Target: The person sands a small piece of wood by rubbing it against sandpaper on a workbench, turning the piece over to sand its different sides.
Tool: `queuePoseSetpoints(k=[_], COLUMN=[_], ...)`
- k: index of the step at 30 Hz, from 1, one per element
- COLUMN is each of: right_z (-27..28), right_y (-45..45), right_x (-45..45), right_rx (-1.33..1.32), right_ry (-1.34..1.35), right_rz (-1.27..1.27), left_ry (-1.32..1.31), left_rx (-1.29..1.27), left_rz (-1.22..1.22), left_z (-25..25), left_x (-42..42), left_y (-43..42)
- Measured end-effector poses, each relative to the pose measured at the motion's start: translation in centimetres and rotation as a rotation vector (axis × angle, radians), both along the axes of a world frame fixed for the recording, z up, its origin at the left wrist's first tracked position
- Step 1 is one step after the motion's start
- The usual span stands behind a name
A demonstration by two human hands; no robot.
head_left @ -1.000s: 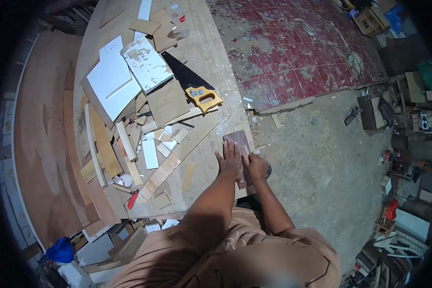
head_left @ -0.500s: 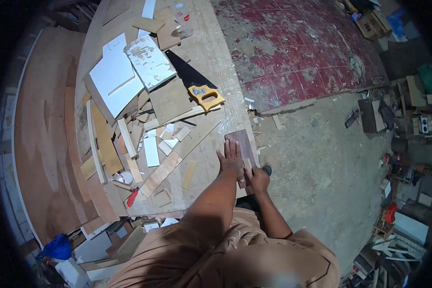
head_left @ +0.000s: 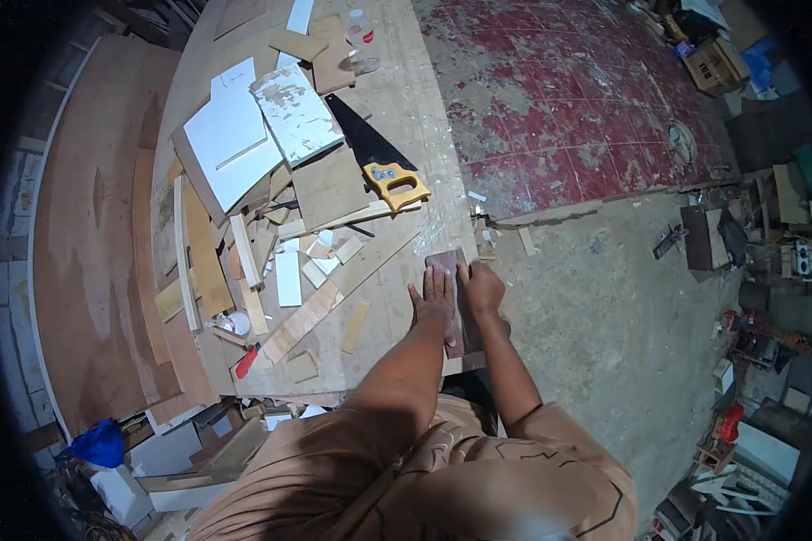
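Note:
A dark reddish-brown board (head_left: 456,341) lies near the right edge of the wooden table (head_left: 383,334). My left hand (head_left: 434,298) rests on it with fingers stretched out, pressing it flat. Along the board's right side, my right hand (head_left: 483,287) is closed around something small that its fingers hide. Farther up the table lies a handsaw (head_left: 397,183) with a yellow handle and black blade. A thin light wood strip (head_left: 355,326) is to the left of my left hand.
Wood offcuts (head_left: 307,320), white panels (head_left: 244,135) and a red-handled tool (head_left: 246,362) are on the table's left part. A clear bottle (head_left: 361,29) stands at the far end. Concrete floor (head_left: 595,307) lies to the right, beyond it a red tiled surface (head_left: 550,99).
My right hand slid down along the board's right side, then back up to near its upper end. My left hand stays on the board. The whole view has shifted slightly.

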State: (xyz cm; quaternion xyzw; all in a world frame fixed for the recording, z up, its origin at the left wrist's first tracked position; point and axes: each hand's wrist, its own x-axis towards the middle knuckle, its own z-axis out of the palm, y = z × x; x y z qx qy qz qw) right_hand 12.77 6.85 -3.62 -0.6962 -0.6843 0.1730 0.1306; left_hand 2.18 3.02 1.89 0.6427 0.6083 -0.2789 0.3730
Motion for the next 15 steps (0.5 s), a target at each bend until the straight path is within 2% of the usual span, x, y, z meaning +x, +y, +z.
queuePoseSetpoints(k=[4,6,7,11,14,15], right_z=[0.6,1.4,1.4,-0.4,0.5,2.2], right_y=[-8.4,-10.2,-9.6,-1.3,6.9,8.6], right_x=[2.7,3.1,3.1,0.1,-1.6,-1.6], right_rx=[-0.104,-0.086,-0.058,-0.038,-0.082,-0.092], right_ry=[-0.035,0.047,0.011,-0.065,-0.021,0.078], right_rz=[0.072,0.049,0.088,-0.037,-0.115,-0.158], left_ry=[0.001,-0.001,0.002,-0.006,0.006,0.012], left_rx=[0.013,0.019,0.028,0.045,0.073,0.075], left_rz=[-0.013,-0.003,-0.005,0.036,0.028,0.022], left_z=[-0.6,-1.0,-1.2,-0.7,-0.2,-0.4], left_x=[-0.2,-0.1,-0.1,0.0,0.1,0.1], left_y=[-0.3,-0.4,-0.4,-0.4,-0.5,-0.6])
